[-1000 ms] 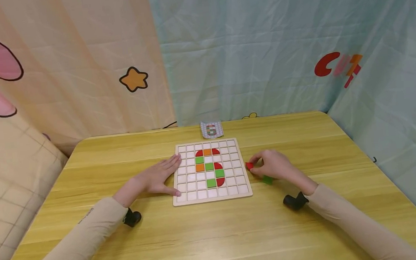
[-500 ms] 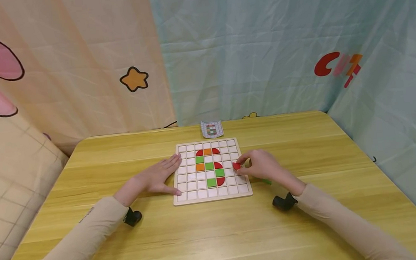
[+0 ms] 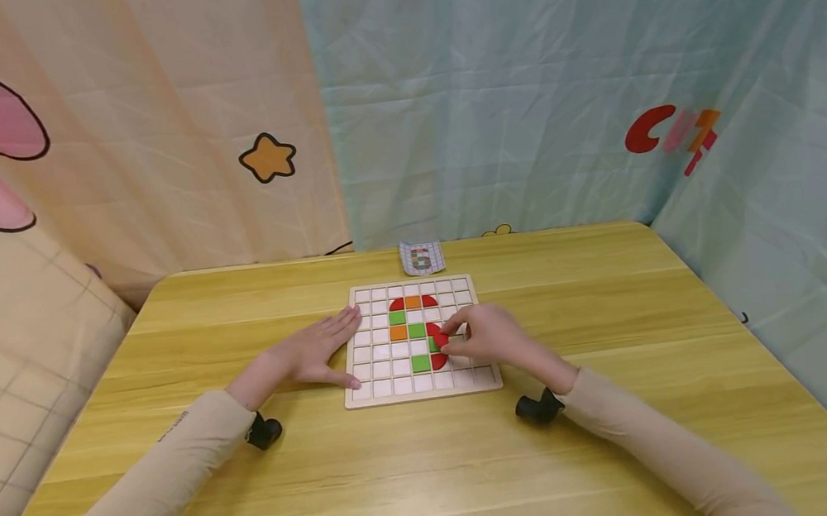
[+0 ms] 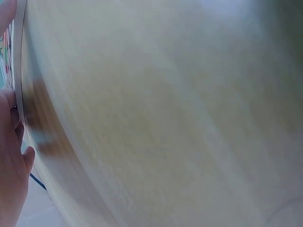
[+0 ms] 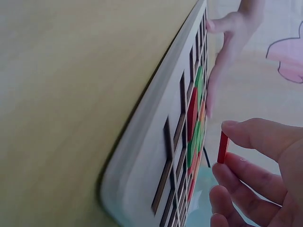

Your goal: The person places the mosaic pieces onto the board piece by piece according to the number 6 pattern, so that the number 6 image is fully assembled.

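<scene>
A square wooden grid board (image 3: 470,381) lies on the table, with red, green and orange tiles in some of its cells. One green tile (image 3: 421,363) sits low in the pattern; an orange tile (image 3: 398,332) is further up on the left. Over the board, my right hand (image 3: 496,335) pinches a red tile (image 5: 222,147) between thumb and fingertip. In the right wrist view that tile is held clear of the grid. My left hand (image 3: 318,350) rests with spread fingers on the board's left edge. The left wrist view catches only part of that hand (image 4: 12,161).
A small printed card (image 3: 422,259) showing a coloured grid pattern lies behind the board. The wooden table (image 3: 434,472) meets hanging curtains (image 3: 518,98) at its back. Black wrist mounts sit at the left cuff (image 3: 262,431) and the right cuff (image 3: 540,408).
My right hand has carried the red tile leftward from beside the board to above the red and green tiles. The loose green tile on the table is now hidden. My left hand has stayed put.
</scene>
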`<state>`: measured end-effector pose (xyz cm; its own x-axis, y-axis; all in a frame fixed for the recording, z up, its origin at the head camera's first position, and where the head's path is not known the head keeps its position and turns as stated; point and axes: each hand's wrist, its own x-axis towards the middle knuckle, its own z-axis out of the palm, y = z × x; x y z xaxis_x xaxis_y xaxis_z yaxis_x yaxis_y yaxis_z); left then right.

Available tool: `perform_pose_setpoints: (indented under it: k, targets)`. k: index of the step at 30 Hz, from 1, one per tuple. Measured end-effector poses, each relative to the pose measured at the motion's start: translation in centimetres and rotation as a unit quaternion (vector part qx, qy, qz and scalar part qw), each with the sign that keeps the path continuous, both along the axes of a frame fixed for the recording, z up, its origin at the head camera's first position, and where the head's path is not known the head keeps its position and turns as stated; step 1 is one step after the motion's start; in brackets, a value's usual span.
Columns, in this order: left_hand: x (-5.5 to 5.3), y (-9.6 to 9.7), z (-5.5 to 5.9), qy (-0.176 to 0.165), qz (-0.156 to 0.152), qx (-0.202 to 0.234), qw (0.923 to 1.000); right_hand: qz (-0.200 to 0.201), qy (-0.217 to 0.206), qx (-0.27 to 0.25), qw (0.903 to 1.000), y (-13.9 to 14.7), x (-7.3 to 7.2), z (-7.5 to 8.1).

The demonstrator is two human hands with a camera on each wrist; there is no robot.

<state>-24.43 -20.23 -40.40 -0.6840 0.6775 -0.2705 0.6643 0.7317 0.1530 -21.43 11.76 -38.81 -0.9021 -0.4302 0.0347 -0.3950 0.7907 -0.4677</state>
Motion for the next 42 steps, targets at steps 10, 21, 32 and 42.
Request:
perform_pose_setpoints:
  k: [10,21,32,42]
  targets:
    - [0.0,-0.1,-0.1,-0.003,0.002,0.007,1.0000,0.022,-0.010,-0.001,0.9997,-2.4,0.3,0.1]
    - [0.0,0.0,0.0,-0.009,0.007,0.005,0.9999,0.039,-0.027,-0.001,0.9989,-4.4,0.6,-0.4]
    - [0.0,0.0,-0.1,-0.007,0.009,0.003,0.9999,0.075,0.021,0.023,0.9967,-5.5,0.6,-1.0]
    - [0.0,0.0,-0.1,-0.004,0.009,0.005,0.9999,0.085,0.018,0.042,0.9953,-5.8,0.5,-0.9]
